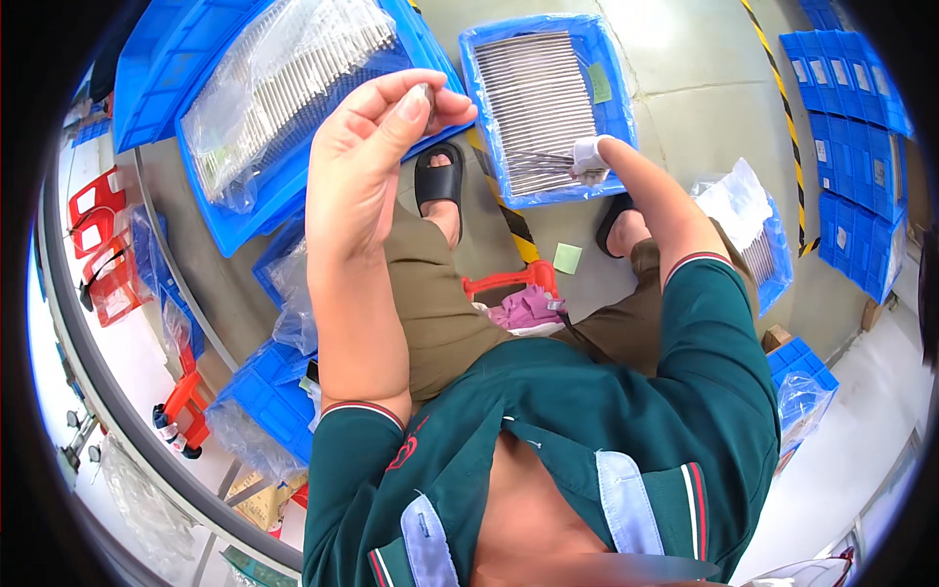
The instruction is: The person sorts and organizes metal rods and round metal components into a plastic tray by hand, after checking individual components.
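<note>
A seated person in a green polo shirt works over blue crates on a pale concrete floor [704,88], seen from above. The left hand [377,147] is raised, its thumb and forefinger pinched narrowly on a small dark part [428,96] that is mostly covered by the fingertips; its shape cannot be made out. The right hand [592,158] reaches down into the blue crate [616,98] set in front of the feet, where its white-wrapped fingertips touch the rows of thin metal pieces [536,103] packed side by side; the fingers are largely hidden behind the wrist, so whether they grip a piece cannot be told.

A second blue crate [245,205] to the left holds a clear plastic bag [284,78] of similar pieces, blurred by the film. More bag-lined blue bins sit by the left knee and at the right, the latter half hidden by the right arm. Black sandals show below the knees. A yellow-and-black striped line [782,98] crosses the floor, partly covered by the crate and legs. A green note [567,258] lies on the floor beside a red stool [514,282] between the legs. Stacked blue bins [861,147] line the right edge, red trays [98,245] the left, both bent by the lens.
</note>
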Available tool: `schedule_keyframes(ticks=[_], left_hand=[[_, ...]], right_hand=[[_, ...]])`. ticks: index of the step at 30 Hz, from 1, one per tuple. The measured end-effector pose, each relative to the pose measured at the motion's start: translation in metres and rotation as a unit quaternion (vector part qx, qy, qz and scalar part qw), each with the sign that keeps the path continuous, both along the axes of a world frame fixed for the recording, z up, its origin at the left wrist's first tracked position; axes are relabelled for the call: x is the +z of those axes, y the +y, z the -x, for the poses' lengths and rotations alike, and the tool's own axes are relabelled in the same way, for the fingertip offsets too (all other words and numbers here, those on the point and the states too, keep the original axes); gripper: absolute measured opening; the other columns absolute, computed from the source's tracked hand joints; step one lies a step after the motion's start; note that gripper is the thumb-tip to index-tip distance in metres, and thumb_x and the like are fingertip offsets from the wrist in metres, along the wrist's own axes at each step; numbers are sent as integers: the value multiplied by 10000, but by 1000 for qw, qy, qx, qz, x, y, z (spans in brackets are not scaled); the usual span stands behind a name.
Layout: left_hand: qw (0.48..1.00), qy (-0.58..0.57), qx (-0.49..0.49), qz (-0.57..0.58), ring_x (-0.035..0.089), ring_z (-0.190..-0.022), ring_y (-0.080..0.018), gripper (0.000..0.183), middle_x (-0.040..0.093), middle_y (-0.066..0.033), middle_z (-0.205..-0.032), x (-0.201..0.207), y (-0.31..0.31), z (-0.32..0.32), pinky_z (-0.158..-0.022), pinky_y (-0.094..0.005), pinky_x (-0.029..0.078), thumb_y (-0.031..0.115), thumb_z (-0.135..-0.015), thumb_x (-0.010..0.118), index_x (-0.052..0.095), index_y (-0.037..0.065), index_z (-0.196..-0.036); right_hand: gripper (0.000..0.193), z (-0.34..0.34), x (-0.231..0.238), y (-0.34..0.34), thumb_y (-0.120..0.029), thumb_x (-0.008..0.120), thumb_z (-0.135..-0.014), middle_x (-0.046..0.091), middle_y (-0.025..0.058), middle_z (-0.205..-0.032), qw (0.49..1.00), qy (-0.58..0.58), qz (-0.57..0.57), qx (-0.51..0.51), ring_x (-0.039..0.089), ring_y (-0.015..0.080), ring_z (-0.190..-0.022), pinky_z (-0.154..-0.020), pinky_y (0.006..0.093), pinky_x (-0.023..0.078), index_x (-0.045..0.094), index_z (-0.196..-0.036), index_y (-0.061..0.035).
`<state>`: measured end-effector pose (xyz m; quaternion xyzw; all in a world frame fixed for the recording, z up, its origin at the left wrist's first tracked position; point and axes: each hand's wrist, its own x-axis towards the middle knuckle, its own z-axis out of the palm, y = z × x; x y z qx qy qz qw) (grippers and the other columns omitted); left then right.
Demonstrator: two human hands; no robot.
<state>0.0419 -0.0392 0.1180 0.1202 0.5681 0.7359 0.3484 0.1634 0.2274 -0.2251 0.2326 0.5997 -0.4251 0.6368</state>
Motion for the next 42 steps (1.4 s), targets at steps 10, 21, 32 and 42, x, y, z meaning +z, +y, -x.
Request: schedule_keyframes(ticks=[10, 21, 32, 42], left_hand=[[1000, -14, -6, 15, 609, -875, -199, 256, 638, -133, -916, 1, -1, -6, -759, -300, 473, 124, -843, 591, 564, -28, -1047], [999, -24, -17, 25, 617, -842, -200, 269, 636, -127, -908, 2, -2, -7, -773, -307, 475, 130, -848, 587, 566, -36, -1059], [998, -6, -58, 21, 616, -888, -249, 303, 621, -159, -956, 0, 6, -10, -846, -351, 461, 188, -892, 538, 536, -39, -1094], [996, 3, -68, 55, 631, -829, -195, 274, 639, -117, -936, -21, 21, -1, -757, -280, 479, 200, -874, 582, 567, 1, -1062]], right_hand=[[240, 17, -4, -25, -114, 506, -780, 642, 173, -986, 854, 340, -287, 269, 630, 313, -904, -753, 401, 501, 680, -930, -46], [198, 16, 12, -56, -142, 489, -786, 643, 159, -817, 723, 553, -334, 245, 637, 298, -778, -672, 403, 507, 676, -817, -85], [197, 11, 52, -53, -77, 497, -750, 642, 194, -862, 793, 474, -315, 217, 637, 319, -821, -705, 406, 515, 668, -825, -13], [346, -132, 252, 140, -305, 513, -787, 616, 162, -1021, 745, 448, -495, 1, 575, 321, -953, -836, 374, 444, 607, -1030, -78]])
